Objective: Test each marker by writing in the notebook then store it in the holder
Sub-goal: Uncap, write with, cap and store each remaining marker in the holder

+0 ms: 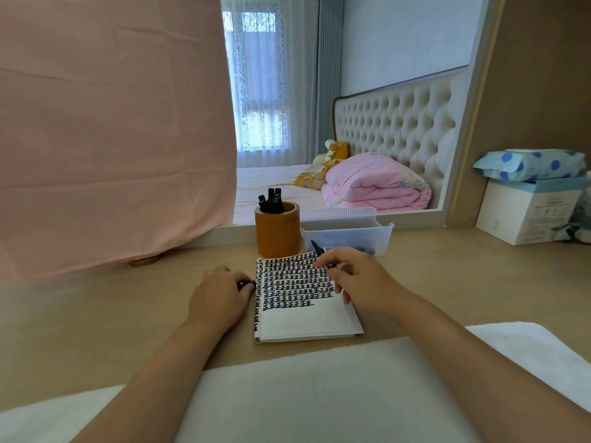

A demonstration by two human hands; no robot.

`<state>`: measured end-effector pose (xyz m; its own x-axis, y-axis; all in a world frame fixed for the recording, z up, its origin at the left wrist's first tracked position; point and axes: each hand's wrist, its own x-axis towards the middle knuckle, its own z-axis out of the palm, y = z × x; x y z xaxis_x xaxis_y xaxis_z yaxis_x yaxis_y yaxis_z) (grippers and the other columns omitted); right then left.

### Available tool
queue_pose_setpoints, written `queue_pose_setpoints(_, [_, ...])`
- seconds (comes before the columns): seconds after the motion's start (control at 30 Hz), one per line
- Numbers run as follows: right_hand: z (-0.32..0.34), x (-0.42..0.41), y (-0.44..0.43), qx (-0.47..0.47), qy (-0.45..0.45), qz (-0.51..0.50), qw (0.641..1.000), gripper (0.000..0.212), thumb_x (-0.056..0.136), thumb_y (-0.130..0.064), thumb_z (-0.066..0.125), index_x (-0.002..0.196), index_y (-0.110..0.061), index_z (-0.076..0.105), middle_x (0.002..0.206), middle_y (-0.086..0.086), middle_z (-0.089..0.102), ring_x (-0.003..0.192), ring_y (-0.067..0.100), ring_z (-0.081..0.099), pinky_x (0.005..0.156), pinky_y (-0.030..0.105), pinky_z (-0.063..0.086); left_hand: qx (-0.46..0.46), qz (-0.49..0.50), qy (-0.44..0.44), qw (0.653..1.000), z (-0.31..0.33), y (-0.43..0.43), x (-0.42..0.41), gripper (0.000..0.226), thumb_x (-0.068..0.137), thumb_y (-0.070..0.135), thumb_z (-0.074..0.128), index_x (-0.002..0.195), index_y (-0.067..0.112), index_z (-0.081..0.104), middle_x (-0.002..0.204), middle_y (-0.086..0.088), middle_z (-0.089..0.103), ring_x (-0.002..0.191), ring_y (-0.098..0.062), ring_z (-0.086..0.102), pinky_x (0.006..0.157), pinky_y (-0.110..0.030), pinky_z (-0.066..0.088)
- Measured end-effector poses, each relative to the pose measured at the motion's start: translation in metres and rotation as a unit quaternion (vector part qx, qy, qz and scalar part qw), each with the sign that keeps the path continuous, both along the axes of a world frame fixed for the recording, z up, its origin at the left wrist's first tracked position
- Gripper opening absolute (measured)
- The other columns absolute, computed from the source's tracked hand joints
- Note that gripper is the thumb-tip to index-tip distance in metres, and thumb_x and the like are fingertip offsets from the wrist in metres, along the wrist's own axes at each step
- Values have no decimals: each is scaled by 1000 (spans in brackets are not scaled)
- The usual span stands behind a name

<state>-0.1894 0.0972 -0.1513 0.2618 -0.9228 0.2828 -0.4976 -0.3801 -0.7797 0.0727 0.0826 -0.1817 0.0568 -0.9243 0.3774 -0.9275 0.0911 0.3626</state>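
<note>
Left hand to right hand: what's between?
Head view: the open notebook, page mostly black marks. Left hand holds a dark cap, right hand grips a marker.

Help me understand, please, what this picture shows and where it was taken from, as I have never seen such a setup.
There is no machine here: a person works with bare hands, and the single picture comes from a camera worn on their head, looking forward and down. On the desk lies an open notebook, its page largely filled with black marks. Behind it stand a brown holder with several black markers and a clear plastic bin. The right hand pinches a black marker over the page's far corner. The left hand rests beside the notebook, fingers curled round a small dark piece, possibly the cap.
</note>
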Motion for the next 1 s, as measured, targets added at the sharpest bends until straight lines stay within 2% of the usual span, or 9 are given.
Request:
queue_pose_setpoints(0.1, [1,2,1,32,-22,13,999,42,103,-6,37,129,-31,61,124,-5,55,102,13,57,68,14,50,10,-6,9,1000,0,0,1,26,94,42,55,112,33,71,103,0,57,104,-21,50,85,-37,48])
queue_pose_setpoints(0.2, [2,0,2,44,-70,36,996,54,96,10,42,125,-31,61,120,-7,60,98,15,60,66,16,50,9,-3,0,1000,2,3,-1,30,95,42,53,119,30,66,110,0,57,110,-21,48,90,-38,46])
queue_pose_setpoints(0.33, [2,-2,5,13,-81,28,996,20,93,-15,66,108,-27,64,97,-8,64,80,7,62,64,15,49,-33,-16,-3,999,16,9,-8,31,95,40,52,123,30,62,111,4,54,107,-16,48,87,-32,43])
queue_pose_setpoints(0.43, [4,1,5,43,-120,23,992,9,99,-20,56,104,-21,64,74,4,65,61,17,60,51,24,48,-59,-96,-7,994,26,21,-18,27,95,37,55,120,32,63,107,10,52,100,-11,48,85,-30,44])
queue_pose_setpoints(0.5, [5,2,5,73,-137,29,987,13,100,-16,53,107,-21,63,78,9,68,63,25,65,49,28,48,-65,-175,-4,982,29,31,-26,23,94,34,59,116,32,66,103,14,50,93,-8,49,83,-29,46])
queue_pose_setpoints(0.63, [2,3,6,74,-94,24,993,8,92,-9,64,99,-13,64,75,9,69,58,19,64,47,25,46,-75,-287,-34,954,22,47,-38,18,90,38,57,104,36,68,96,19,54,85,-1,51,71,-24,45])
queue_pose_setpoints(0.7, [0,5,6,73,-78,7,994,5,91,-14,67,88,-12,63,69,9,67,53,18,59,49,26,47,-57,-304,-45,950,18,51,-40,23,90,45,55,108,39,67,95,23,52,85,3,49,68,-15,40])
queue_pose_setpoints(0.8, [-4,8,6,71,-57,-20,996,16,90,-17,68,77,-14,60,62,4,66,48,13,54,48,24,45,-41,-320,-86,943,16,52,-40,30,90,53,55,116,41,65,96,23,49,90,1,46,68,-9,33])
queue_pose_setpoints(1.0, [-9,10,5,32,-32,-34,998,24,79,-8,73,64,-19,58,65,-5,62,56,2,53,51,19,42,-28,-332,-95,938,12,49,-37,44,87,64,44,119,42,64,99,19,52,92,-1,44,73,-20,43])
